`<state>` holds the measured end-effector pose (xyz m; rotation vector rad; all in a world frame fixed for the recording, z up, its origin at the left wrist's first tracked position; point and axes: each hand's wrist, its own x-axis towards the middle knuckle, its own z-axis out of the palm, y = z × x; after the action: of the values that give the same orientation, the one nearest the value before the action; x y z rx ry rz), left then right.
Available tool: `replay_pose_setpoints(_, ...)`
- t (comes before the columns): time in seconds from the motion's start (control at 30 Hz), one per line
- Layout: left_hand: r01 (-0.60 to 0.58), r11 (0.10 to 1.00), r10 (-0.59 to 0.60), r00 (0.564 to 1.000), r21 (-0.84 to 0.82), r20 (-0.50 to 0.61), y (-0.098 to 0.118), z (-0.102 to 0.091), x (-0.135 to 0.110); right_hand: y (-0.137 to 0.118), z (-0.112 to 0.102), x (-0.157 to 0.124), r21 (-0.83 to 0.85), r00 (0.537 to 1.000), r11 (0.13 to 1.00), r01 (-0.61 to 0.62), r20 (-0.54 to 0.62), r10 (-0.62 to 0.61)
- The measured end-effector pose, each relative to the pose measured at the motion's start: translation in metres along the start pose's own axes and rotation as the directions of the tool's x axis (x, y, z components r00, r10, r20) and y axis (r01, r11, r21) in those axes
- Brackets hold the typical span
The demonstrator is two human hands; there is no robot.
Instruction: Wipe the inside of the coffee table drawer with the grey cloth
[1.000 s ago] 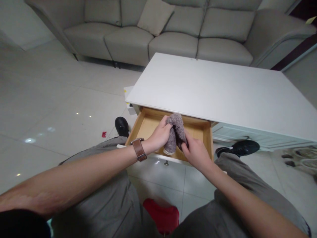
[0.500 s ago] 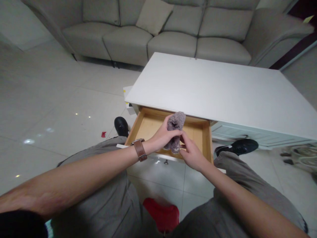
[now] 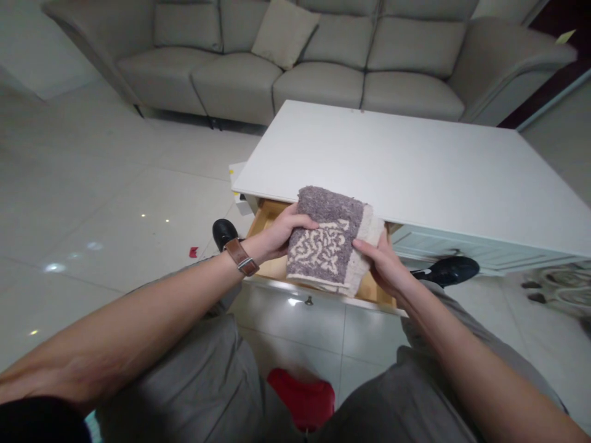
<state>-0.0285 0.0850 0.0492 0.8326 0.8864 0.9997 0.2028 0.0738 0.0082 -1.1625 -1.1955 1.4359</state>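
Observation:
A folded purple-grey towel [image 3: 325,237] with a cream pattern and a pale band along its right side is held up between my hands. My left hand [image 3: 289,231] grips its left side, thumb on top and fingers hidden beneath. At the pale right edge, my right hand [image 3: 381,255] pinches the towel with its thumb in front. Below the towel is the pulled-out wooden drawer [image 3: 268,218] of a white coffee table [image 3: 401,163]. Much of the drawer's inside is hidden by the towel.
A grey sofa [image 3: 323,92] stands behind the table. Under me is a red seat [image 3: 302,397]. My black shoes [image 3: 225,234] are on either side of the drawer. A small white box [image 3: 237,178] sits by the table's left end, and a red scrap [image 3: 193,251] lies on the tiles.
The towel was bunched narrow between my hands; now it lies spread flat with its pattern showing. My hands have moved apart to its two sides.

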Motion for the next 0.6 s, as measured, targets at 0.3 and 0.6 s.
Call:
replay_pose_setpoints(0.3, 0.184, 0.97, -0.169, 0.98, -0.16, 0.101, -0.004, 0.006, -0.003, 0.002, 0.015, -0.005, 0.385, 0.972, 0.893, -0.232, 0.052, 0.23)
replay_pose_setpoints(0.6, 0.253, 0.964, -0.25, 0.967, -0.083, 0.055, -0.019, 0.006, -0.006, 0.013, 0.006, 0.004, 0.188, 0.99, 0.982, -0.031, -0.129, 0.056)
